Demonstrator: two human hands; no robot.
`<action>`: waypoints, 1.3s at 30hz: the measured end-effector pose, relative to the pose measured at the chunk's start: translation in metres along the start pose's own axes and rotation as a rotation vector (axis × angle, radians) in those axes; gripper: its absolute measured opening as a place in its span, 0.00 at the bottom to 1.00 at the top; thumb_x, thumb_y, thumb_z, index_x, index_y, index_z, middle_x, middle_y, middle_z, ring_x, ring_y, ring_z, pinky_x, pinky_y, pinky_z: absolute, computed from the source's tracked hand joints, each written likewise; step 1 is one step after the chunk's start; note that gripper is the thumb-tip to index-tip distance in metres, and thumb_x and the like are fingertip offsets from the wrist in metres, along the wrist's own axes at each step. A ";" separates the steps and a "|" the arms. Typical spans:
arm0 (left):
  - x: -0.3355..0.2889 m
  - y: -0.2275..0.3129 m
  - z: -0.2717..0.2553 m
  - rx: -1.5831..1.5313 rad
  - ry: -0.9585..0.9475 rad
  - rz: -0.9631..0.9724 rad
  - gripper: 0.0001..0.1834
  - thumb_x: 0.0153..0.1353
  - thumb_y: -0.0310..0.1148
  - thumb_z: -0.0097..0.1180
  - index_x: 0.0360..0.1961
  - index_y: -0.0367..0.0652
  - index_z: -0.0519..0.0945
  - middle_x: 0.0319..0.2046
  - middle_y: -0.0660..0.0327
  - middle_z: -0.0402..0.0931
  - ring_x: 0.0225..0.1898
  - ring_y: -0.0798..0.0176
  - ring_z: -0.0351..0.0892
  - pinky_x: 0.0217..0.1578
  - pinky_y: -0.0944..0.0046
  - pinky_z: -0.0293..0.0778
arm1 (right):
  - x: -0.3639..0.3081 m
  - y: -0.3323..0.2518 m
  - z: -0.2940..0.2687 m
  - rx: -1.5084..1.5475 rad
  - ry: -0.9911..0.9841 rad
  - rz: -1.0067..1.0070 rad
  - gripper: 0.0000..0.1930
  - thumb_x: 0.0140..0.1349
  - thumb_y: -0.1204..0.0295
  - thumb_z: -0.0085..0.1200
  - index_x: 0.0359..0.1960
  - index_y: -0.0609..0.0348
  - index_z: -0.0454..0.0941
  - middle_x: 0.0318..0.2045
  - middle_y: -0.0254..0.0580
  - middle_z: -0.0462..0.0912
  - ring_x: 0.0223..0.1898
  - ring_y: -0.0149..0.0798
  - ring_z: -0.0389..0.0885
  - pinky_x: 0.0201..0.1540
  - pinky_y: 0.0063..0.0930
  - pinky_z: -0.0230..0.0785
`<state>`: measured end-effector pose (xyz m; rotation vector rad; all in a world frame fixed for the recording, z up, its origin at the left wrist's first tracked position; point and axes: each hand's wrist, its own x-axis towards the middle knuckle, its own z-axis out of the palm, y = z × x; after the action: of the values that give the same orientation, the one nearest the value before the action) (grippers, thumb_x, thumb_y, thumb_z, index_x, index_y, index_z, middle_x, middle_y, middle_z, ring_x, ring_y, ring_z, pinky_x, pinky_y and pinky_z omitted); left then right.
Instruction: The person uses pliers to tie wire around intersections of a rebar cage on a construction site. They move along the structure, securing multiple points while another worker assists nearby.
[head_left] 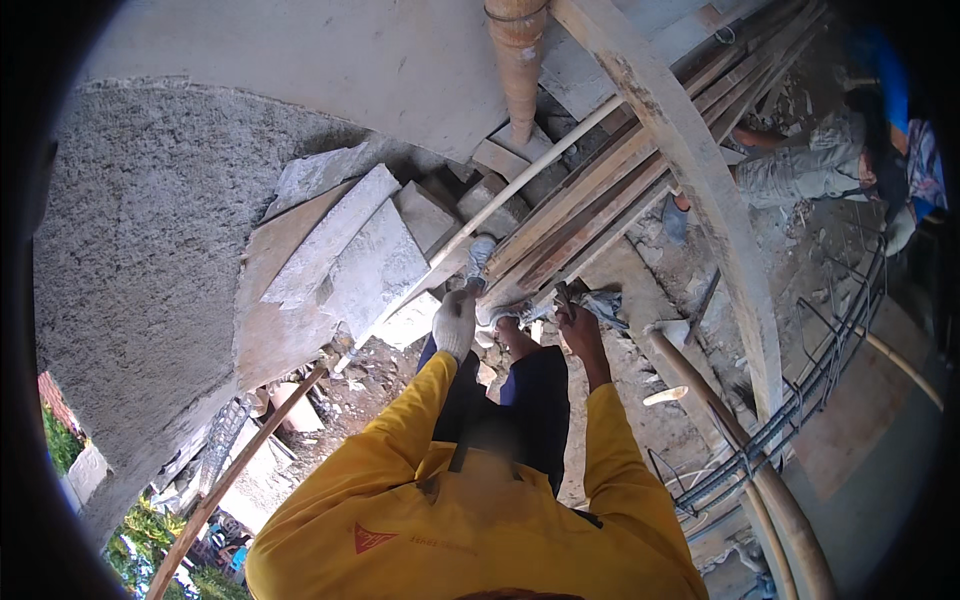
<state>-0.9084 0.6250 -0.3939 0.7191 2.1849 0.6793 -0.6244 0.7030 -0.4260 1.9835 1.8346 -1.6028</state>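
A bundle of long, weathered brown wooden planks [590,215] is laid ahead of both hands, its long axis slanted away to the upper right and its near end closest to the white-gloved left hand [456,322], whose grip cannot be told. A small dark object [564,294] is held in the bare right hand's [582,332] curled fingers. The rubble-strewn earth floor [622,402] is flanked by leaning grey concrete slabs [375,255], and the bundle is crossed by a pale arched beam [685,140].
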 end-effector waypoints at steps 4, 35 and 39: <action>0.029 -0.057 0.027 -0.057 -0.081 -0.083 0.19 0.73 0.41 0.58 0.53 0.38 0.89 0.46 0.43 0.90 0.50 0.45 0.90 0.53 0.51 0.81 | 0.132 0.008 0.025 -0.306 -0.072 -0.209 0.10 0.70 0.70 0.58 0.47 0.62 0.84 0.43 0.62 0.86 0.50 0.67 0.87 0.53 0.58 0.79; 0.146 -0.107 0.180 -0.511 -0.271 -0.289 0.16 0.78 0.32 0.53 0.56 0.33 0.86 0.24 0.67 0.76 0.21 0.75 0.72 0.22 0.69 0.67 | 0.471 -0.014 0.157 -0.962 0.236 -0.332 0.61 0.52 0.50 0.83 0.81 0.64 0.57 0.68 0.57 0.76 0.48 0.50 0.92 0.48 0.39 0.87; 0.144 -0.110 0.181 -0.470 -0.268 -0.226 0.16 0.78 0.32 0.53 0.56 0.34 0.87 0.24 0.67 0.76 0.21 0.75 0.72 0.22 0.69 0.67 | 0.470 -0.003 0.154 -0.944 0.219 -0.403 0.50 0.55 0.54 0.81 0.74 0.63 0.64 0.65 0.58 0.76 0.48 0.55 0.92 0.49 0.44 0.87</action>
<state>-0.8849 0.6880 -0.6409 0.2925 1.7357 0.8789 -0.8212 0.9584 -0.8005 1.4193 2.4962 -0.3274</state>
